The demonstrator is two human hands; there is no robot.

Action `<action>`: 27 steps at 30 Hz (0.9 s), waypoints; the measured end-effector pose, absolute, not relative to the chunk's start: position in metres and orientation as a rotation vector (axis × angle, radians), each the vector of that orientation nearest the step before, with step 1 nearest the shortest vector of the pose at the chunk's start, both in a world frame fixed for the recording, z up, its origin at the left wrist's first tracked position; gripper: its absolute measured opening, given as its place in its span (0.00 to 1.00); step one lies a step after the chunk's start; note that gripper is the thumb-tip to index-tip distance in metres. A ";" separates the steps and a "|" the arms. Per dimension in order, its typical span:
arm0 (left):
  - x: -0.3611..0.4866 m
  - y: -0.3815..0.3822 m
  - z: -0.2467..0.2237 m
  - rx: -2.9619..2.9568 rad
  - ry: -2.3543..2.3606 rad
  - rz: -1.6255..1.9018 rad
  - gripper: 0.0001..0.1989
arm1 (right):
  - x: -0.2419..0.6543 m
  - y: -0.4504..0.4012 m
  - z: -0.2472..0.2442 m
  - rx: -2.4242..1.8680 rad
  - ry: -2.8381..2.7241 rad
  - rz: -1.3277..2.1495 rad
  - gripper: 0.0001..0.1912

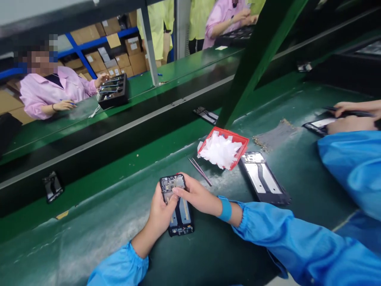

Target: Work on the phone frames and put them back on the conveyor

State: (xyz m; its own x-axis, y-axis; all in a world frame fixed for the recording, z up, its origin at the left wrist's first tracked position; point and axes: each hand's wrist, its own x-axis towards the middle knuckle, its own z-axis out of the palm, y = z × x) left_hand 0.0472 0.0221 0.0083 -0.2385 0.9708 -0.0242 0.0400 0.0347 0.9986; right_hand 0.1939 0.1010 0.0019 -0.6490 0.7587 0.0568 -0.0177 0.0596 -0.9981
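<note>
Opened phone [180,210] is clasped between both hands [159,210] [204,196], thumbs over its upper half.

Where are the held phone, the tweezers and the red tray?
Held phone [180,211], head view: middle of its open back.
Tweezers [202,173], head view: their arms.
Red tray [238,138], head view: its far wall.

Six opened smartphones [182,213]: one at lower centre, two towards the right, three strung from left to upper right; one red tray [244,142] at centre, its white slips [220,150] too heaped to count; one pair of tweezers [204,176]; one blue wristband [225,209]; two pink jackets [68,85].
</note>
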 end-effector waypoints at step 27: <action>0.047 0.022 0.011 1.038 1.515 1.408 0.16 | 0.196 0.102 0.002 -0.444 -1.604 1.849 0.17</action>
State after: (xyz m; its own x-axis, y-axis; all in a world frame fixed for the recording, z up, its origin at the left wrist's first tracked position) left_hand 0.0466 0.0222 0.0112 -0.3394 0.9403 -0.0248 0.0445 0.0424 0.9981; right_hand 0.1960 0.1018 0.0021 -0.7367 0.6584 0.1543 -0.2459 -0.0483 -0.9681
